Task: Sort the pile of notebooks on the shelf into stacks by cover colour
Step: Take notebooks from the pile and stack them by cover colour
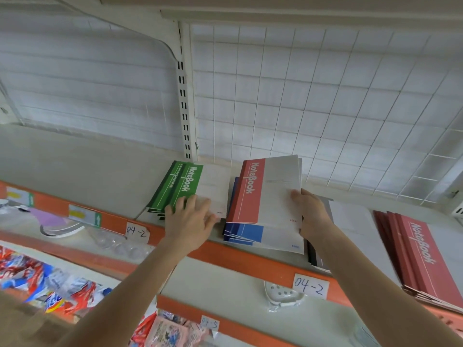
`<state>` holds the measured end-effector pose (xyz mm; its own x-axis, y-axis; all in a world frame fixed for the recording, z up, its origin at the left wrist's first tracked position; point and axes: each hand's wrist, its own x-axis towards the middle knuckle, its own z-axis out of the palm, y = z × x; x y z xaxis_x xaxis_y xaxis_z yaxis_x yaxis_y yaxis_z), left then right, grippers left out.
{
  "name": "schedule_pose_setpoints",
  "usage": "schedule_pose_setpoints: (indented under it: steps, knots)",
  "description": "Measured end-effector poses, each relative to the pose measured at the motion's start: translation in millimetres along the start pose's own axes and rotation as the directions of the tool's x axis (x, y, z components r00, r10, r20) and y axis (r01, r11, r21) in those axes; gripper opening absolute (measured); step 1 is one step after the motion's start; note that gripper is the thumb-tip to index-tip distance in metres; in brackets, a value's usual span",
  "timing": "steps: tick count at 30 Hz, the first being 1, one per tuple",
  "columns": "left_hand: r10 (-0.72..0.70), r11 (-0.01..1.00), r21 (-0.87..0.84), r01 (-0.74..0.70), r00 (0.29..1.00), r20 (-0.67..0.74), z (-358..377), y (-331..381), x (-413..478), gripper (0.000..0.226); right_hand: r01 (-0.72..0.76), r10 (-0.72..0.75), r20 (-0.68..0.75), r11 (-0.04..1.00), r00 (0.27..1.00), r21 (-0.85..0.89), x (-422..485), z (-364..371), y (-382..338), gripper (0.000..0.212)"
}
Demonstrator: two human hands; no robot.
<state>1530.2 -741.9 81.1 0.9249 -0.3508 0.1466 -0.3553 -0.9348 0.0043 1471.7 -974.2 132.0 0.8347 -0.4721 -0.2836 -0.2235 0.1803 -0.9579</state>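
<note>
- On the shelf (75, 159), my red stack (421, 249) lies far right, kept apart by colour.
- Green stack (180, 186): my left hand (190, 219) rests flat, fingers released, steadying it.
- Red notebook (260, 191): my right hand (310, 211) grasps its corner above the blue stack (250, 234), probably bound rightward.

Your right hand (310, 214) covers the left side of the grey stack (350, 221). The red stack (421, 256) runs off the right edge.

- "NoteBook" ran in white along the green notebook (188, 182), the red notebook (250, 186) at centre, and the top of the red stack (423, 244).
- Handwritten "04-2" stood on a left paper tag (136, 231) and a right paper tag (310, 286), both on the orange shelf edge (270, 265).
- A lower tag (210, 323) seemed to read "04-5".
</note>
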Motion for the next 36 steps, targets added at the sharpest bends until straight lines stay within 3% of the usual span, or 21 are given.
schedule_pose_setpoints:
  steps: [8,13,18,23,28,36]
  knots:
    - [-0.003,1.0,-0.016,0.004,1.0,0.003,-11.2,-8.3,6.2,0.049,-0.013,0.016,-0.086,0.999,0.996,0.036,-15.0,-4.0,4.8,0.018]
    - [0.217,0.963,-0.142,-0.229,0.971,-0.096,-31.6,37.9,11.5,0.051,0.007,0.014,-0.143,0.99,0.99,0.141,-33.4,-20.0,7.8,0.02]
    - [0.332,0.783,-0.541,-0.307,0.942,-0.054,-38.5,92.2,11.4,0.053,0.059,-0.019,-0.2,0.979,0.98,0.196,-57.5,-48.6,10.8,0.024]
    - [0.343,0.602,-0.743,-0.292,0.935,-0.089,-40.3,138.5,6.0,0.057,0.114,-0.035,-0.244,0.942,0.969,0.317,-76.9,-75.4,16.7,0.021]
    - [0.336,0.587,-0.764,-0.269,0.939,-0.072,-38.2,174.9,2.3,0.08,0.165,-0.044,-0.34,0.927,0.939,0.336,-84.4,-102.1,22.2,0.022]
    - [0.266,0.593,-0.757,-0.273,0.954,-0.135,-46.2,234.4,-6.4,0.081,0.194,-0.046,-0.369,0.906,0.928,0.375,-76.9,-158.7,17.3,0.025]
